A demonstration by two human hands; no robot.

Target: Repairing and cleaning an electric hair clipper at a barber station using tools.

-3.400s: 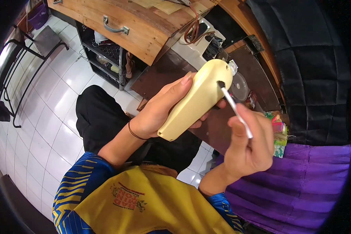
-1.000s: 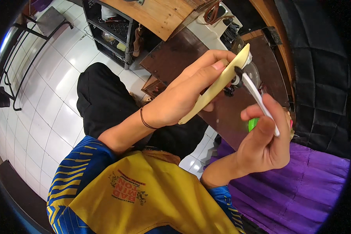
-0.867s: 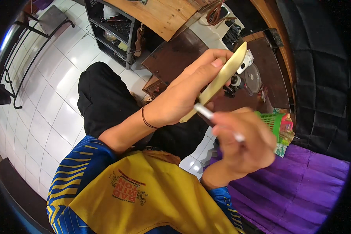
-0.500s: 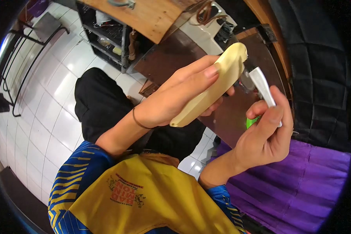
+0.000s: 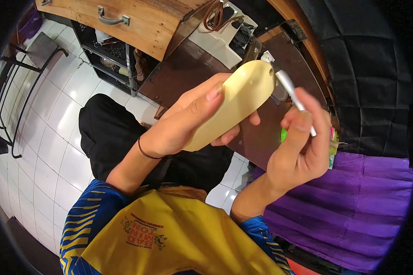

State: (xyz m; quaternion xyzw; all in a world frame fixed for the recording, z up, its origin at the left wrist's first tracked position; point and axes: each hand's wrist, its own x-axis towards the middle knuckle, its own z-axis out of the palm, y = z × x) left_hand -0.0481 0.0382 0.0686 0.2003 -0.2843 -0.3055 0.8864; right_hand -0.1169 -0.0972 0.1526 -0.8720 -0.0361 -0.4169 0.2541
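My left hand (image 5: 183, 112) is wrapped round a pale yellow, smooth, oblong piece (image 5: 234, 103). It has a rounded end, and a small hole shows near that end. My thumb lies along its top face, and some fingertips come out from under its far side. Between the thumb and fingers of my right hand (image 5: 303, 142) is a thin white stick-like tool (image 5: 290, 87), slightly blurred. Its upper tip is close to the rounded end of the yellow piece; whether they touch I cannot tell. A clear round object (image 5: 280, 95) shows behind them, partly hidden.
Beneath my hands is a dark brown tabletop (image 5: 179, 64). A wooden drawer front (image 5: 147, 27) with a metal handle overhangs the far left. A white device (image 5: 218, 46) with a brown cord (image 5: 215, 18) stands behind. Black quilted cloth (image 5: 367, 82) and a purple curtain (image 5: 344, 201) line the right.
The yellow piece has turned to show more of its broad face and shifted left and slightly down. My right hand has moved left with the white tool. The view has shifted slightly.
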